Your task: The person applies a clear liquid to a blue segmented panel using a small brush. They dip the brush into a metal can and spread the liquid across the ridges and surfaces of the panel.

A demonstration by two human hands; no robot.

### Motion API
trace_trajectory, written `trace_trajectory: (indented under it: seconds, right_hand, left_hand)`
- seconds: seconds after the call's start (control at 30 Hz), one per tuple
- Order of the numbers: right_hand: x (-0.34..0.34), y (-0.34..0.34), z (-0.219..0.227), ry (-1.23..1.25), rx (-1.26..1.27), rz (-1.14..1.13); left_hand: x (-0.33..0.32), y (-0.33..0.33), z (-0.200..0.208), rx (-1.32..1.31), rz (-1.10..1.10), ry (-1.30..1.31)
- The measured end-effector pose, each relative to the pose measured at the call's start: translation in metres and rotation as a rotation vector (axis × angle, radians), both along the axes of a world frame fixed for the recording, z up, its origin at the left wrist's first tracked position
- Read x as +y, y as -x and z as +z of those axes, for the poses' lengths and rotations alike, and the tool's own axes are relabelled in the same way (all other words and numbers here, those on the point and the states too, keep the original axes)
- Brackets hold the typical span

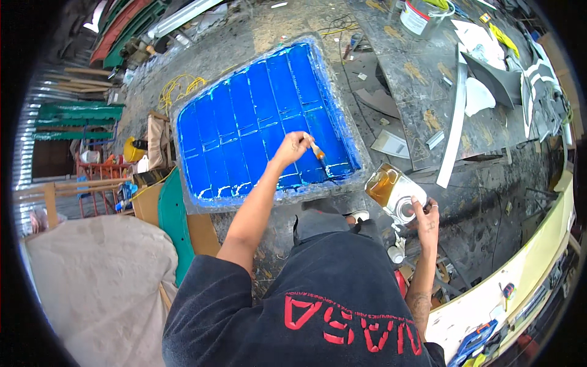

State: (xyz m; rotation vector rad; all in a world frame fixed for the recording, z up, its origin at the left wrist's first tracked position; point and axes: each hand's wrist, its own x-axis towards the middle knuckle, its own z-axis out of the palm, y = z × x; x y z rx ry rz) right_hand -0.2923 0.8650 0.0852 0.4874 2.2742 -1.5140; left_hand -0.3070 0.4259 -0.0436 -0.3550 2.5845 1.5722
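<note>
My left hand (293, 148) is closed round the handle of a small paintbrush (318, 151), whose amber-wet bristles point down over the blue mould (241, 116). The mould is a large shallow panel with a raised rim and a grid of pale ridges. Whether the bristles touch its surface, I cannot tell. My right hand (426, 215) grips a whitish cut-open plastic jug (408, 191), tilted beside the mould's near right corner. Amber liquid (383, 183) lies in the jug's far part.
A dark worktable (422, 110) at the right carries a white bucket (416, 19) and scraps. Left stand a green curved panel (173, 214) and a beige-covered form (101, 269). Yellow cord (177, 88) lies beyond the mould. A cream panel edge (520, 263) curves along the right.
</note>
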Motion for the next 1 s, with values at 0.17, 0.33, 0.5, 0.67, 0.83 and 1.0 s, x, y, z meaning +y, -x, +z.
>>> trace_trajectory:
  seconds: [0.17,0.33,0.5,0.67,0.83,1.0]
  right_hand:
    - [-0.014,-0.016,0.018,0.021,-0.067,-0.129]
    - [-0.023,-0.028,0.019,0.031,-0.081,-0.211]
    - [-0.025,-0.032,0.009,0.052,-0.086,-0.225]
    - [-0.036,-0.034,0.007,0.06,-0.073,-0.266]
    - [-0.04,-0.033,0.005,0.062,-0.047,-0.252]
    - [-0.043,-0.018,-0.013,0.006,0.075,-0.161]
  left_hand:
    - [-0.05,0.062,-0.003,0.325,0.013,0.408]
    - [-0.022,0.055,0.013,0.367,-0.204,0.727]
    - [0.029,-0.002,0.026,0.31,-0.545,0.54]
    - [0.014,0.024,0.04,0.192,-0.467,0.09]
    - [-0.041,0.08,0.015,0.235,-0.073,0.177]
    - [-0.029,0.066,0.067,0.202,0.087,-0.058]
